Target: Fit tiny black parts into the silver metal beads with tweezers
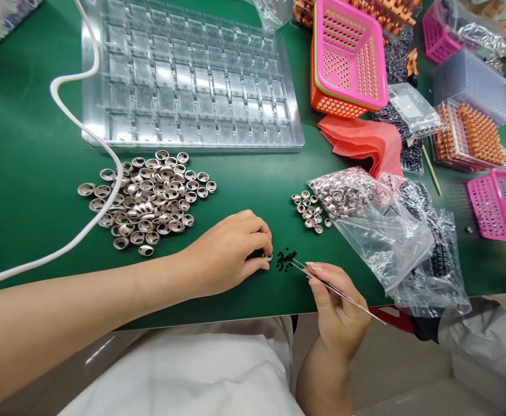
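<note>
1. Nearest the body, the right hand [337, 312] has its grip pinched shut on thin steel tweezers [335, 288], tips pointing left into the little heap of tiny black bits [286, 259] on the green bench [32, 190]. I'd keep that wrist low and planted; the bench edge is right under it, so a slip could flick bits off into the lap.
2. Just left of the heap, the left hand [231, 254] grips one small silver metal ring cap [267, 256] between fingertips, closed around it, touching the bench. Looks best to hold it opening-up and steady so the tweezers only travel a short hop.
3. Open room: bare green between the hands and the piles, fine for small moves.
4. Further out, a big pile of silver cups [149, 199] on the left with a white cable [84, 144] running over it; don't snag it.
5. Right: clear plastic bags [391, 237] spilling small rings [311, 214].
6. Far: clear moulded tray [188, 81], pink baskets [348, 58].
</note>
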Motion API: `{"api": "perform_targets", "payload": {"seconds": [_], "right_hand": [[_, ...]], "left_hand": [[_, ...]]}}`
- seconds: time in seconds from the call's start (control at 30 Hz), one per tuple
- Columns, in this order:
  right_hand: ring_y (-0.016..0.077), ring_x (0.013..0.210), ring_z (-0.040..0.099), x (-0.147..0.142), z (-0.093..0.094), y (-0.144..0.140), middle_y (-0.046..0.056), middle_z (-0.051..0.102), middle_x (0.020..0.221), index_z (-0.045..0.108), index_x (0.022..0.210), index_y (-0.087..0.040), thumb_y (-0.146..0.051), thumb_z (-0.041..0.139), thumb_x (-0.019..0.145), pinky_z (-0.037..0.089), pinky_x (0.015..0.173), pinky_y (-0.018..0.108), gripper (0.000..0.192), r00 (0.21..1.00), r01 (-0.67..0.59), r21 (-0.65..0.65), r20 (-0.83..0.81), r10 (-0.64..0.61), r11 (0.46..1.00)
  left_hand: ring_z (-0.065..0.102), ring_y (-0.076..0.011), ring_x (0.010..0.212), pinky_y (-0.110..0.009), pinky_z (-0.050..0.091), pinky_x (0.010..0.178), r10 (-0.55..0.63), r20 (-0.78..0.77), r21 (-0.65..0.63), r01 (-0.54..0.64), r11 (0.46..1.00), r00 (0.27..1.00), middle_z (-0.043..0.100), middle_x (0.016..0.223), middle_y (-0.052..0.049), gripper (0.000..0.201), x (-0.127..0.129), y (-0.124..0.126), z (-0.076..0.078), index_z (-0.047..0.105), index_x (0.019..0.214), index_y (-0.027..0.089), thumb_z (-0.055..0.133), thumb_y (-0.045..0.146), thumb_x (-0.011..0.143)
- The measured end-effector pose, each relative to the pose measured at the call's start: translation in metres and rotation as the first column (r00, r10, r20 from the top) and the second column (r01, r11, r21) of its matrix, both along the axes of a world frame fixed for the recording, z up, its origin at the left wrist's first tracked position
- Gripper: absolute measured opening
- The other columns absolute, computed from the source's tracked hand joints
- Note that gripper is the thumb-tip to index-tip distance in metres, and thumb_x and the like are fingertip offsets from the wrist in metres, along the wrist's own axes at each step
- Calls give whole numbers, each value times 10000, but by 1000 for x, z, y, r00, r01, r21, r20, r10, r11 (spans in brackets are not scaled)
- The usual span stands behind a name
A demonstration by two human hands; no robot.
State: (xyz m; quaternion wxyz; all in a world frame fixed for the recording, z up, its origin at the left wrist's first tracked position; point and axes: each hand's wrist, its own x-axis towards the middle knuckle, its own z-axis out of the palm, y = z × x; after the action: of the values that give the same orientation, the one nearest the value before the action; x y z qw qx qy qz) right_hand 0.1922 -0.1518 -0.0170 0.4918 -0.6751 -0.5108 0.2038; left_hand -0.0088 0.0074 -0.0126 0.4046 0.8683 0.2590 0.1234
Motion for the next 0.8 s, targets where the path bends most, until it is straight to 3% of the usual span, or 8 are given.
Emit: {"api": "perform_targets", "payload": {"seconds": [0.23, 0.8], "right_hand": [[177, 748, 735, -13, -8, 6, 38, 768, 880, 715, 1005, -215, -229, 717, 881, 662, 689, 350, 125, 968, 248, 33, -54, -246, 968], [177, 749, 729, -10, -10, 9, 44, 767, 908, 719, 998, -215, -230, 719, 877, 643, 667, 336, 122, 981, 182, -31, -59, -183, 983]], "left_hand": [[595, -203, 977, -343, 493, 853, 1, -1, 7, -1, 1000, 1000, 694, 1031, -39, 43, 1, 0, -1, 720, 915, 199, 747, 206, 883], [589, -198, 961, -336, 481, 828, 17, 33, 21, -18, 1000, 999, 691, 1021, -33, 38, 0, -1, -7, 712, 902, 212, 742, 227, 884]]}}
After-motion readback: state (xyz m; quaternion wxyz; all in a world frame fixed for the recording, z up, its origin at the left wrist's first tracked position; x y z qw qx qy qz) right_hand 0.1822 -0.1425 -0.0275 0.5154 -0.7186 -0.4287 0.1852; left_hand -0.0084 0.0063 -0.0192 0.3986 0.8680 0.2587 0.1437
